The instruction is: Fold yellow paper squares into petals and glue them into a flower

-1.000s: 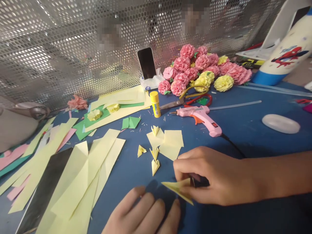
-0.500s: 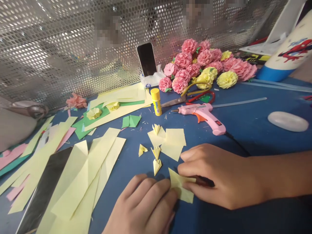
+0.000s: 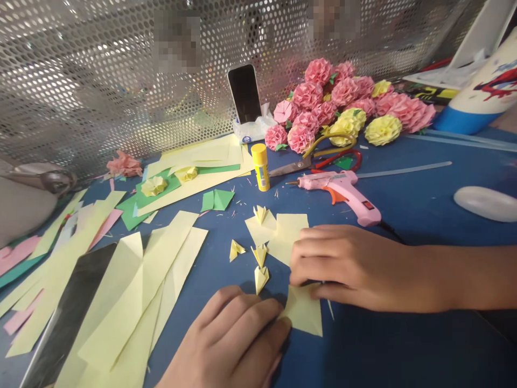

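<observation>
A small square of pale yellow paper lies on the blue table between both hands. My left hand has its fingers curled, with the fingertips pinching the paper's left corner. From the right, my right hand reaches in, thumb and fingers closed on the top edge of the same square. Just above are flat yellow squares, one partly behind my right hand. Small folded yellow pieces stand in a rough column left of them, with another folded piece beside it.
Long yellow strips cover the left side. A glue stick, scissors and a pink glue gun sit farther back. Behind are a phone, pink and yellow paper flowers and a perforated metal panel.
My right hand has moved up and slightly left, now covering part of a flat square. The held paper looks flatter and has shifted slightly. The view has moved a little.
</observation>
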Motion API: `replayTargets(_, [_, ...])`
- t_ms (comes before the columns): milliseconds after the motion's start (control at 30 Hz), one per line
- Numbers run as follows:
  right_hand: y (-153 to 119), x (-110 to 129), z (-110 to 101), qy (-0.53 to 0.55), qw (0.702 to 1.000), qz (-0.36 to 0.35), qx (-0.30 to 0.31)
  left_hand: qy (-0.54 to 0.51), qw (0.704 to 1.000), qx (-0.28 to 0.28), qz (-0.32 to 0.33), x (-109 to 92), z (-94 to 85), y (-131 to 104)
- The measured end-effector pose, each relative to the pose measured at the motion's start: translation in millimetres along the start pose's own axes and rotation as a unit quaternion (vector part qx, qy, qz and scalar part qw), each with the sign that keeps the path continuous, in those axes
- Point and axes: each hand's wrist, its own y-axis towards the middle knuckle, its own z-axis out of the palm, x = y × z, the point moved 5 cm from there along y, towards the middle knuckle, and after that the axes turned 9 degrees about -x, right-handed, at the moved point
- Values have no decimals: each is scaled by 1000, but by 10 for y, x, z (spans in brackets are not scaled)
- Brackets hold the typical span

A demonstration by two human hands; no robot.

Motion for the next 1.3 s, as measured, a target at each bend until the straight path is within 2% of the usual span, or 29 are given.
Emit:
replayTargets(167, [6, 79, -84, -21, 989, -148, 9, 16, 999, 9, 35, 5, 5, -5])
replayTargets(300, [-17, 108, -97, -48, 978, -202, -19, 29, 997, 13, 73, -12, 21, -27])
replayTargets(433, [-26, 117, -76, -47, 976, -211, -29, 33, 995, 29, 87, -20, 20, -62])
replayTargets(733, [-24, 137, -95, -56, 976, -211, -20, 39, 995, 14, 94, -15, 6, -55])
replayTargets(900, [-27, 135, -84, -67, 975, -212, -14, 48, 994, 77, 67, 7, 17, -71])
replayTargets(933, [-28, 136, -82, -67, 975, -213, -15, 43, 993, 52, 100, -24, -4, -83])
replayTargets(1033, [-30, 139, -78, -70, 974, -213, -16, 46, 993, 25, 109, -16, 1, -122])
replayTargets(1300, [-27, 141, -61, -75, 974, -213, -2, 67, 993, 17, 99, -29, 16, -94])
